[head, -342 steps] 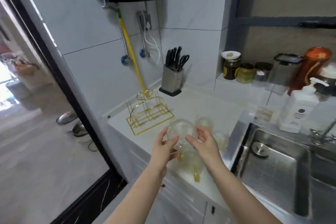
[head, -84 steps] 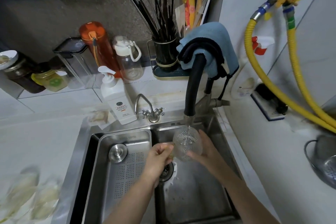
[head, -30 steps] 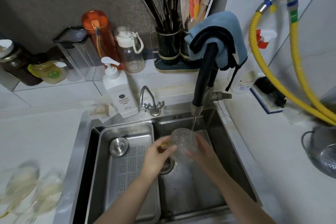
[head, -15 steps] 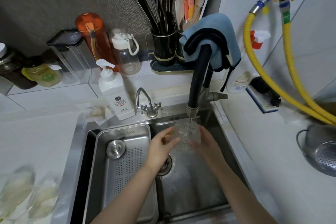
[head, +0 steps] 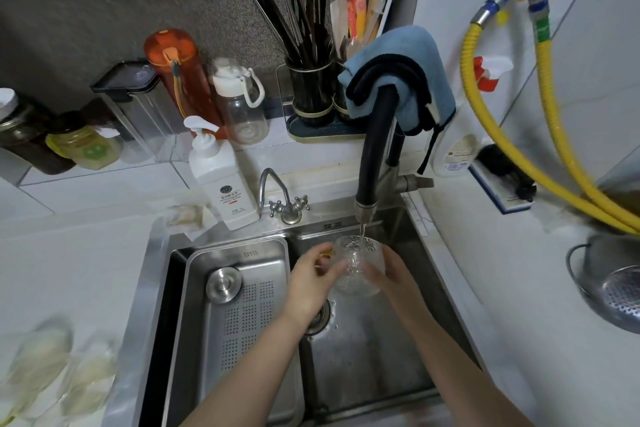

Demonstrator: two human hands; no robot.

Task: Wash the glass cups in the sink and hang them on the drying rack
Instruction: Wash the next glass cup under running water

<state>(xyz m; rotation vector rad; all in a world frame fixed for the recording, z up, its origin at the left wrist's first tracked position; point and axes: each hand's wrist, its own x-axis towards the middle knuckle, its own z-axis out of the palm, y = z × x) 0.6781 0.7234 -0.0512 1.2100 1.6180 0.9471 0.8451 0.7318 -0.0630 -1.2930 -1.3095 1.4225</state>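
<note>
A clear textured glass cup (head: 356, 265) with a yellow handle is held over the steel sink (head: 374, 367), mouth up under a thin stream from the black faucet (head: 372, 163). My left hand (head: 311, 282) pinches the handle side of the cup. My right hand (head: 389, 270) wraps round its right wall. Two more glass cups (head: 55, 374) lie blurred on the white counter at the lower left. The drying rack is out of view.
A perforated steel tray (head: 242, 315) with a round plug fills the sink's left half. A soap dispenser (head: 221, 180) and a small tap (head: 280, 198) stand behind it. A steel colander (head: 613, 288) sits at the right, yellow hoses (head: 540, 156) above it.
Since 11.4 s ago the cup went from the counter by the gold rack to the sink. In the last second both hands raised it closer under the faucet stream.
</note>
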